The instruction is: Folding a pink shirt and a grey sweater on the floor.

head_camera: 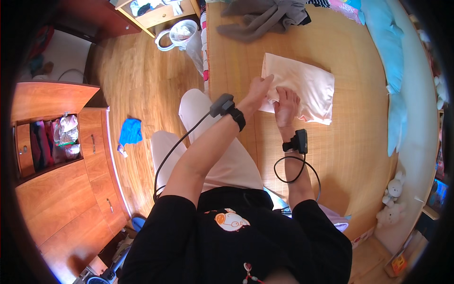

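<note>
A pale pink cloth (308,85), folded into a rough rectangle, lies on the woven mat (340,142) of the bed to the right of my knees. My left hand (260,88) is at the cloth's left edge, with the thumb and fingers closed on it. Just to its right, my right hand (287,103) rests on the lower left part with curled fingers; whether they pinch the fabric cannot be told. Small creases run between the hands. Each wrist wears a black strap with a cabled device.
A crumpled grey garment (262,17) lies at the mat's far end. Light blue cushions (386,53) and white plush toys (393,188) line the right side. On the wooden floor are a blue cloth (130,131) and a lined bin (183,32); wooden cabinets (60,198) stand left.
</note>
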A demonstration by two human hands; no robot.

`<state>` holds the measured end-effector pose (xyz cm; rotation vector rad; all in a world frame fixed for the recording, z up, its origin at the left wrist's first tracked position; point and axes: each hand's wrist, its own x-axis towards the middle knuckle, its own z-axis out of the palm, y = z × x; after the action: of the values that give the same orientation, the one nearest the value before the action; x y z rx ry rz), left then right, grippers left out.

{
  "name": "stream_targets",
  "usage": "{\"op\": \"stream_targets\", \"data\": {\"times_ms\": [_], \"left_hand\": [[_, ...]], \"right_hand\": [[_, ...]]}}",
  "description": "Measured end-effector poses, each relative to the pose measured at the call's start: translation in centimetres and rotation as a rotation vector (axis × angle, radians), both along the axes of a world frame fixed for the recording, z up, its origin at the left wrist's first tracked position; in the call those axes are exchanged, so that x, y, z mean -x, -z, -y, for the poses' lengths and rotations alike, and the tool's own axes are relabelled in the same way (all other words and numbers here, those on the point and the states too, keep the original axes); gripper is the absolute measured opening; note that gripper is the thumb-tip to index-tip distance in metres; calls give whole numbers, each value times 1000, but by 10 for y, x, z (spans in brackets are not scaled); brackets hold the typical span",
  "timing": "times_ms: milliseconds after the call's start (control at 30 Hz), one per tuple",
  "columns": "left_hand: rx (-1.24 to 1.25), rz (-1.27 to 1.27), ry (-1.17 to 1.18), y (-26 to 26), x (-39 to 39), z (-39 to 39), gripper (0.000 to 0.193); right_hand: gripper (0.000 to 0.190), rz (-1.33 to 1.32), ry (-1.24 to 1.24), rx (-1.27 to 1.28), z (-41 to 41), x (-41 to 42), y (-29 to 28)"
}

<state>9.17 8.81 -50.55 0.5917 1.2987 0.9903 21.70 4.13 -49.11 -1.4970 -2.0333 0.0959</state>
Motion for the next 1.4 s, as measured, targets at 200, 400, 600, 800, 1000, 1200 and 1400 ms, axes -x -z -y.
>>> {"op": "stream_targets", "data": {"times_ms": [200, 400, 600, 800, 1000, 1200, 1400], "left_hand": [[-91, 93, -131, 11, -1, -11, 15], [-60, -463, 40, 9, 4, -7, 21], [-190, -357, 45, 1, -4, -19, 23], [-177, -246, 0, -6, -2, -23, 16], [-474, -668, -91, -28, -20, -9, 16], [-391, -608, -202, 5, -52, 6, 16], [-198, -206, -220, 1, -45, -2, 23]], "right_hand": [[46, 99, -13, -80, -7, -2, -2], [51, 111, -66, 48, 8, -1, 3], [60, -2, -28, 61, 11, 0, -10], [55, -28, -1, 40, -2, 1, -7], [44, -362, 31, 10, -8, 0, -2], [43, -533, 79, 54, -9, -1, 8], [45, -472, 70, -11, -10, 0, 2]]}}
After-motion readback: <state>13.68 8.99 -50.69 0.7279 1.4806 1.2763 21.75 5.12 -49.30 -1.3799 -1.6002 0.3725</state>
